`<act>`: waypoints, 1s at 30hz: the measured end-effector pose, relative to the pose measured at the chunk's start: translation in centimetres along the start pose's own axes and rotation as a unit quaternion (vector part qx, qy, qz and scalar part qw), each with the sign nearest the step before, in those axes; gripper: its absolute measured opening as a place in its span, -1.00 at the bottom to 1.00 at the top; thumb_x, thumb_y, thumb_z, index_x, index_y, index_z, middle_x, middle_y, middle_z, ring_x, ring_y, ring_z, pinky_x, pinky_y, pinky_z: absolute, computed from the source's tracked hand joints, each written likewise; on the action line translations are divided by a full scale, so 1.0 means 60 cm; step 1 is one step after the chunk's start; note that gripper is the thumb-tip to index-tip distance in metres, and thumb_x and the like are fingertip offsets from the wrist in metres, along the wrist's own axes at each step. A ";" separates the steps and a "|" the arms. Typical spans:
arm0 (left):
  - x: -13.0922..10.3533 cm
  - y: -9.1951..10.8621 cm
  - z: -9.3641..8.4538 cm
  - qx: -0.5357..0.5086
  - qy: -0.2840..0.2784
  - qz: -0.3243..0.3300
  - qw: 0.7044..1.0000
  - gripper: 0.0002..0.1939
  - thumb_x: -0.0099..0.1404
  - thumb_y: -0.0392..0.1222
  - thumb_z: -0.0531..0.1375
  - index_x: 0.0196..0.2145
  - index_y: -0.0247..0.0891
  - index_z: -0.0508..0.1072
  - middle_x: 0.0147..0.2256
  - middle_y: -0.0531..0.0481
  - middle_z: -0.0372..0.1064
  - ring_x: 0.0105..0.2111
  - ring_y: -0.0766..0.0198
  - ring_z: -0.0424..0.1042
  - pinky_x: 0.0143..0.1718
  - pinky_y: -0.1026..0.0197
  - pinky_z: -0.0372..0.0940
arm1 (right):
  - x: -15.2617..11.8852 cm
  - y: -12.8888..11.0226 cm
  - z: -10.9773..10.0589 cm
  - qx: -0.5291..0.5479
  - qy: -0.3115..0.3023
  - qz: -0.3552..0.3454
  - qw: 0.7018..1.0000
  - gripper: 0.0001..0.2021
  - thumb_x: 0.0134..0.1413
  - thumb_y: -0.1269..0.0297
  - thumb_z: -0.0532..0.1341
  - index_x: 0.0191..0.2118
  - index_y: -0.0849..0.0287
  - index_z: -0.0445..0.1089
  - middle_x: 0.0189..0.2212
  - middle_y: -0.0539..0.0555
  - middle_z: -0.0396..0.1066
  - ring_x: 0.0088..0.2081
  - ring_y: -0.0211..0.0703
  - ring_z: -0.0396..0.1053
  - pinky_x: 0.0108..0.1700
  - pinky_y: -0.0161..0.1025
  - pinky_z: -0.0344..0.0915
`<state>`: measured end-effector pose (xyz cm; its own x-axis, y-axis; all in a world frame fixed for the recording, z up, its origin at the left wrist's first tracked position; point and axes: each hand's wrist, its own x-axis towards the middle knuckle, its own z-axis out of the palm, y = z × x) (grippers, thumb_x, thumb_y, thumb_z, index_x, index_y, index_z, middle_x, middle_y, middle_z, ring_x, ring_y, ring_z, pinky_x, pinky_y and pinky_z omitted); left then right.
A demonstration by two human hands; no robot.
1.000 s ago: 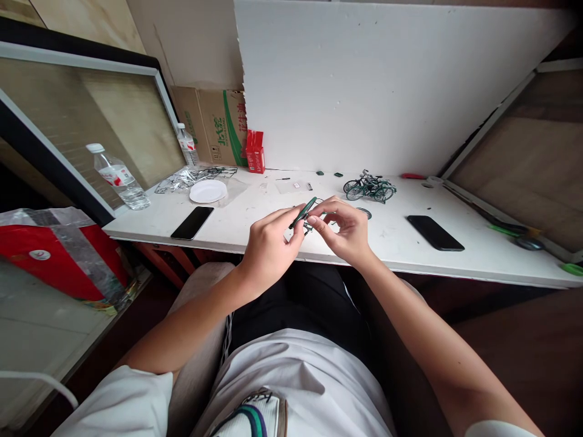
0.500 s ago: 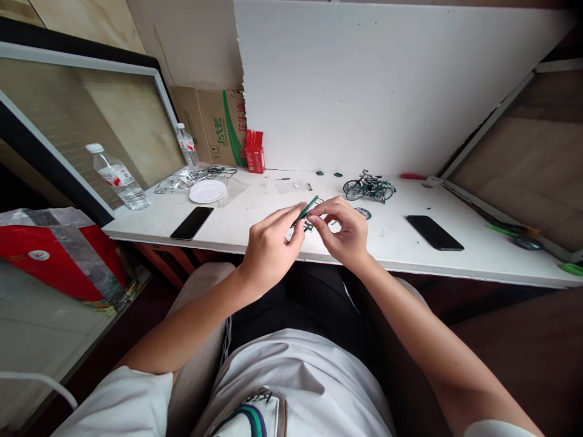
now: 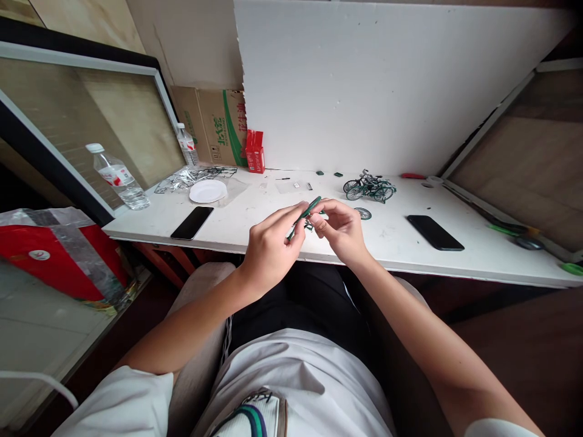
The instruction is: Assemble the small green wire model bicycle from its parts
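Note:
My left hand is closed around a thin dark green model bicycle wheel, seen nearly edge-on above the desk's front part. Opposite it, my right hand pinches with thumb and forefinger at the wheel's right side; what lies between those fingertips is too small and covered to make out. Below the fingers, a small green part shows partly, and I cannot tell whether it touches the wheel. Another spoked wheel lies flat on the desk just beyond my right hand.
Assembled model bicycles stand at the back right. Phones lie on the left and right. A white plate, a water bottle, plastic part frames and a red box occupy the left side of the desk.
My right hand has shifted slightly left and its fingers have changed their grip beside the wheel. The held wheel has tilted a little. The wheel on the desk shows more fully.

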<state>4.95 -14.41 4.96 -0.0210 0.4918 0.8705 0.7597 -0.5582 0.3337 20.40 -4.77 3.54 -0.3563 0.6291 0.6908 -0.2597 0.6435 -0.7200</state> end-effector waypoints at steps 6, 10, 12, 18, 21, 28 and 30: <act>0.000 -0.001 0.001 0.002 -0.004 0.000 1.000 -0.66 0.51 -0.28 0.16 0.15 -0.23 0.59 0.03 -0.16 0.62 -0.09 0.20 0.64 -0.02 0.24 0.57 | -0.009 -0.006 0.006 -0.025 0.036 -0.011 0.999 -0.79 0.21 0.04 0.45 -0.21 0.05 0.56 -0.25 0.09 0.51 -0.23 -0.13 0.46 -0.34 -0.23 0.47; 0.000 -0.001 0.002 -0.002 0.000 0.001 1.000 -0.66 0.52 -0.26 0.15 0.15 -0.24 0.59 0.02 -0.16 0.63 -0.11 0.21 0.64 -0.08 0.28 0.58 | -0.012 -0.011 0.007 -0.081 0.048 -0.042 0.995 -0.81 0.25 0.04 0.42 -0.21 0.03 0.56 -0.25 0.10 0.51 -0.20 -0.10 0.46 -0.30 -0.20 0.47; 0.000 -0.002 0.002 -0.002 0.003 0.007 1.000 -0.66 0.52 -0.26 0.15 0.16 -0.23 0.58 0.03 -0.16 0.63 -0.10 0.21 0.64 -0.05 0.26 0.58 | -0.011 -0.009 0.006 -0.062 0.038 -0.028 0.997 -0.80 0.24 0.04 0.42 -0.20 0.04 0.55 -0.24 0.10 0.51 -0.20 -0.11 0.47 -0.31 -0.21 0.47; -0.002 -0.005 0.005 0.009 0.011 0.016 1.000 -0.65 0.52 -0.26 0.16 0.18 -0.22 0.58 0.04 -0.16 0.62 -0.08 0.18 0.65 0.02 0.19 0.58 | -0.011 -0.001 0.011 -0.010 0.035 -0.001 0.999 -0.78 0.22 0.04 0.44 -0.18 0.05 0.54 -0.23 0.07 0.52 -0.27 -0.18 0.46 -0.35 -0.24 0.48; -0.001 -0.005 0.005 0.009 0.015 0.010 1.000 -0.68 0.51 -0.26 0.17 0.13 -0.25 0.60 0.02 -0.16 0.63 -0.10 0.18 0.65 0.00 0.20 0.57 | -0.018 -0.002 0.017 -0.063 0.068 -0.046 0.995 -0.84 0.26 0.09 0.41 -0.17 0.04 0.58 -0.26 0.08 0.53 -0.22 -0.13 0.48 -0.31 -0.21 0.49; 0.006 0.003 -0.002 -0.040 -0.009 -0.047 0.998 -0.74 0.48 -0.25 0.21 0.03 -0.28 0.63 -0.09 -0.17 0.65 -0.39 0.31 0.59 -0.40 0.37 0.45 | -0.023 -0.006 0.019 -0.187 0.098 -0.121 0.970 -0.87 0.33 0.14 0.34 -0.17 0.05 0.59 -0.30 0.10 0.57 -0.27 -0.10 0.50 -0.37 -0.17 0.46; 0.007 0.005 -0.004 -0.056 -0.013 -0.060 0.997 -0.74 0.47 -0.25 0.22 0.03 -0.27 0.63 -0.12 -0.16 0.65 -0.50 0.38 0.52 -0.52 0.39 0.35 | -0.020 -0.007 0.016 -0.250 0.107 -0.189 0.943 -0.93 0.32 0.23 0.34 -0.17 0.04 0.59 -0.37 0.07 0.57 -0.37 -0.12 0.48 -0.36 -0.14 0.45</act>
<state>5.05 -14.54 5.49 -0.0898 0.5757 0.8127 0.6750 -0.5649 0.4747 20.06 -6.22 2.95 -0.1203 0.3522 0.9282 0.1438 0.9313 -0.3347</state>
